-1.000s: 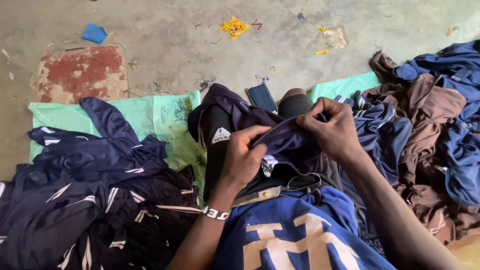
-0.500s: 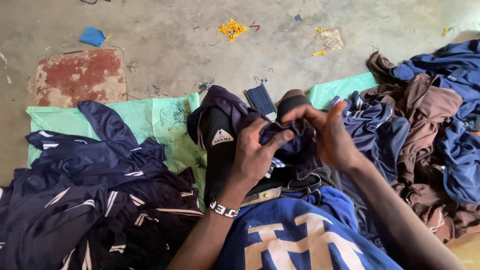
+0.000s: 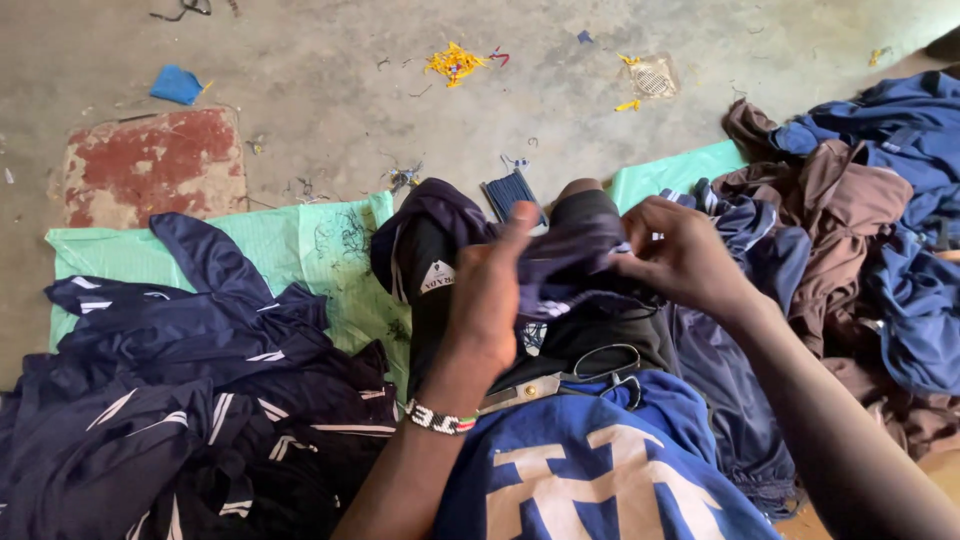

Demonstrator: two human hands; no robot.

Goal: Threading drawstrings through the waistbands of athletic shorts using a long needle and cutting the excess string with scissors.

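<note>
1. Head view, looking down: we hold a dark navy garment [image 3: 570,262] between both hands, raised just above the scissors [image 3: 575,375] that lie on our lap.
2. Our left hand [image 3: 490,300] stands upright just above the scissors, its thumb stretched up along the cloth and its fingers folded round the garment's near edge.
3. Our right hand [image 3: 680,255] is up and to the right of the scissors, its fingertips pinching the same garment at its far edge; the cloth hangs taut between the two hands.
4. A beaded wristband [image 3: 440,418] circles our left wrist, just left of the scissors.
5. The scissors rest on a blue shirt with pale lettering [image 3: 590,470], handles to the right and metal blades pointing left.
6. Well left of the scissors a heap of dark striped garments [image 3: 170,400] lies on a green sheet [image 3: 290,245].
7. Right of the scissors a pile of brown and blue clothes [image 3: 860,220] is stacked.
8. Beyond the scissors, a small bundle of dark thread [image 3: 510,192] sits on the concrete floor [image 3: 350,100], and farther off lie yellow scraps [image 3: 455,62], with a red patch [image 3: 150,165] far to the left.
</note>
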